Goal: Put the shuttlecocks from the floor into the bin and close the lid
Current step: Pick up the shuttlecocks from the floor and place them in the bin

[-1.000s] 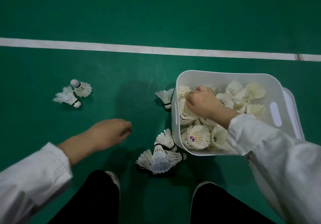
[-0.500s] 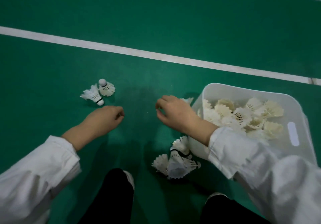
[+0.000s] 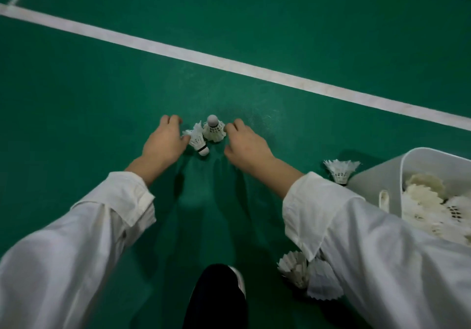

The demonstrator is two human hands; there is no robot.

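Two white shuttlecocks lie together on the green floor: one lying shuttlecock (image 3: 197,140) with its cork towards me, one standing shuttlecock (image 3: 213,130) with its cork up. My left hand (image 3: 164,143) is at their left, fingers apart, thumb touching the lying one. My right hand (image 3: 246,145) is at their right, fingers apart, fingertips at the standing one's feathers. Neither hand holds anything. The white bin (image 3: 377,175) at the right edge holds several shuttlecocks. Its lid is not in view.
A single shuttlecock (image 3: 341,169) lies against the bin's left wall. A small heap of shuttlecocks (image 3: 309,274) sits under my right sleeve. A white court line (image 3: 229,64) crosses the floor. My dark-trousered knee (image 3: 216,298) is at the bottom.
My right hand left the bin and swung left across the floor. Both hands have reached forward and now flank the two shuttlecocks. The view has turned left, pushing the bin to the edge.
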